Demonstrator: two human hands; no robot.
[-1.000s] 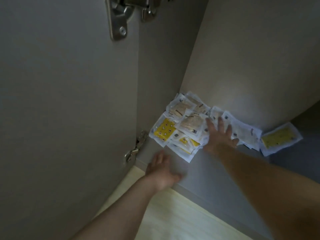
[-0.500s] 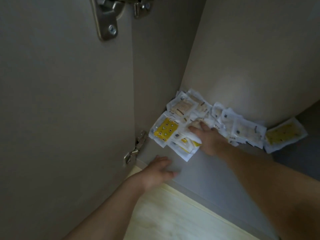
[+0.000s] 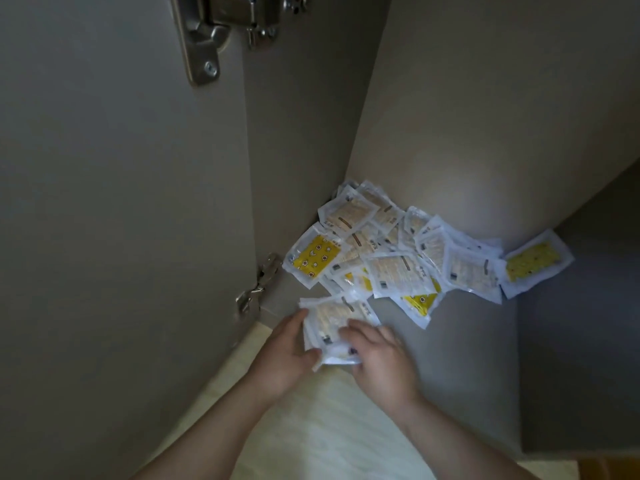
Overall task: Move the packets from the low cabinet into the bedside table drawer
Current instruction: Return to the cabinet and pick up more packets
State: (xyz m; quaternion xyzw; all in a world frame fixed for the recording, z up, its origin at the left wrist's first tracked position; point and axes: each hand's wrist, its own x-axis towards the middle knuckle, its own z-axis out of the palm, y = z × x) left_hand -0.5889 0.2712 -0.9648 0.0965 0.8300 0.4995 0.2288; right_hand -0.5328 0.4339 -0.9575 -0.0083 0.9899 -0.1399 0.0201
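Several clear plastic packets (image 3: 398, 258), some beige and some yellow, lie in a loose pile on the grey cabinet floor (image 3: 467, 341) against the back wall. One yellow packet (image 3: 533, 263) lies apart at the right end. At the cabinet's front edge both hands hold a small stack of beige packets (image 3: 332, 318). My left hand (image 3: 289, 358) grips its left side. My right hand (image 3: 381, 358) lies over its right side with the fingers curled on it. The bedside table drawer is out of view.
The open cabinet door (image 3: 121, 202) stands close on the left, with metal hinges at the top (image 3: 214, 26) and bottom (image 3: 258, 284). The cabinet's side wall (image 3: 304, 133) and back wall (image 3: 485, 116) box the pile in. A pale wood floor (image 3: 311, 427) lies in front.
My right hand has drawn a few packets from the pile toward the cabinet's front edge. My left hand has come up from the floor edge and taken hold of them.
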